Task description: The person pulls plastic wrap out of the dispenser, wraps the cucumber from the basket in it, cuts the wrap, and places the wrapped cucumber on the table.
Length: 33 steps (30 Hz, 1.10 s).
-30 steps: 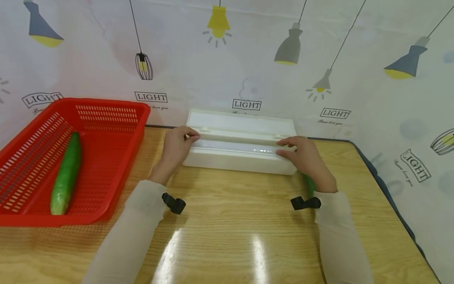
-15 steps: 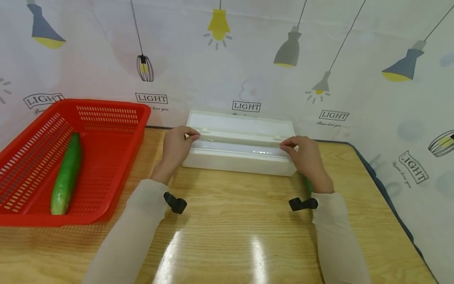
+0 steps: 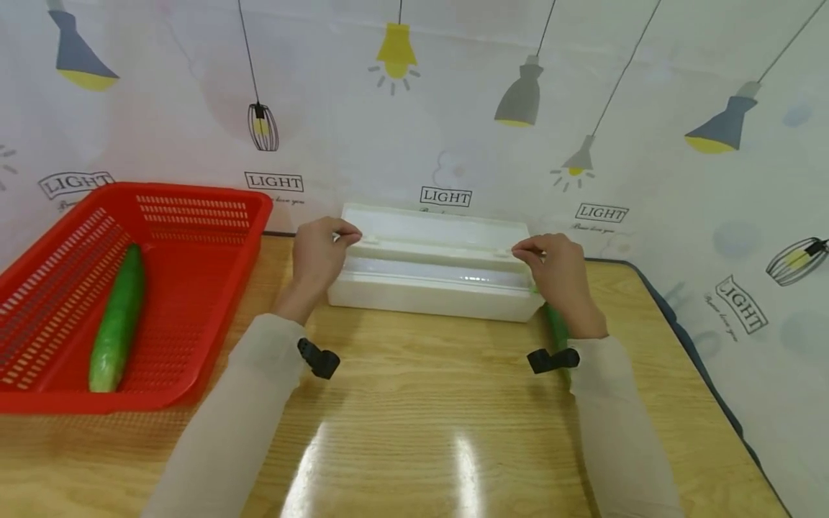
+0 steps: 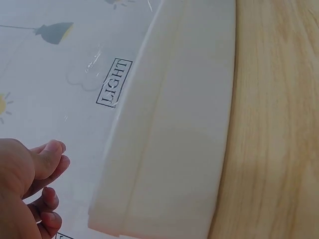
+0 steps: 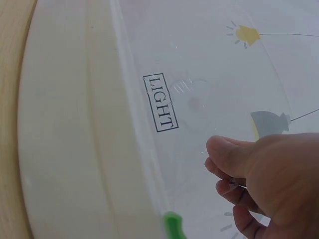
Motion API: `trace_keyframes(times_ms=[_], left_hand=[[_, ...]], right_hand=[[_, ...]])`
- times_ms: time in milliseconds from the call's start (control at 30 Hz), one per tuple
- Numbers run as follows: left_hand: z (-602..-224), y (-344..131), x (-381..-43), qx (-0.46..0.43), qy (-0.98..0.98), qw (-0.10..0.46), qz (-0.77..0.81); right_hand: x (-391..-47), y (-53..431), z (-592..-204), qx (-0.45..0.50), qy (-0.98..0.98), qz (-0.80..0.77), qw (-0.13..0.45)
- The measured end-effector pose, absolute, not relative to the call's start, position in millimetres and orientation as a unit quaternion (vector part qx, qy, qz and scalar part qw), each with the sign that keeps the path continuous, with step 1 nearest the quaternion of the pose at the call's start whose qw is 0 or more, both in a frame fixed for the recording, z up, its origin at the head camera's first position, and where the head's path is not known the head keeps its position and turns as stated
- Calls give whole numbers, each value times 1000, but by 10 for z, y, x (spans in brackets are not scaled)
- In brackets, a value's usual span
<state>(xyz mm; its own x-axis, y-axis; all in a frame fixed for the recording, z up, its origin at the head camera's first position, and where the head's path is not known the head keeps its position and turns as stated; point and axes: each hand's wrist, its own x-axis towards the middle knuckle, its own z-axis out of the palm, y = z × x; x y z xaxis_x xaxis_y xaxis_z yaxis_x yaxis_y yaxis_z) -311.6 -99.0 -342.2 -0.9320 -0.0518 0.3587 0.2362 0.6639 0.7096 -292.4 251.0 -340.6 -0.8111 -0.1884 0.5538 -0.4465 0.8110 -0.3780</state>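
Observation:
A white cling film dispenser box (image 3: 427, 301) lies lengthwise near the wall, its lid tipped back. Clear cling film (image 5: 184, 85) stretches above the box between both hands, seen by its glints in the wrist views. My left hand (image 3: 317, 260) pinches the film's left corner between thumb and fingertips, just over the box's left end. At the opposite end, my right hand (image 3: 560, 277) pinches the right corner. Beside the box's right end lies a green cucumber (image 3: 558, 327), partly covered by the right hand and wrist.
To the left stands a red plastic basket (image 3: 227, 316) holding another cucumber (image 3: 119, 316). A printed wall sheet (image 3: 363, 93) rises behind the wooden table (image 3: 401, 403). The table's dark edge runs down the right side.
My right thumb and fingers, apart at first, have closed together on the film. Both hands have then lifted slightly, drawing the film up from the box.

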Motion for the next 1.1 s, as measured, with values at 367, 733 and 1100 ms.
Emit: trace_keyframes(times_ms=[367,733,1100], left_hand=[[-3221,-1005,-3079,-57,-894,204,-394],[-2922,-1004,-3028,-54,-889,234,-389],[-2688,-1009,-2990,-65,-885,257,-383]], right_hand=[[-2923,2572,-3196,174,-924,235,246],[-2825,2528,-2885,197,-908,222,296],[-2776,2562,-2679,193,-906,202,319]])
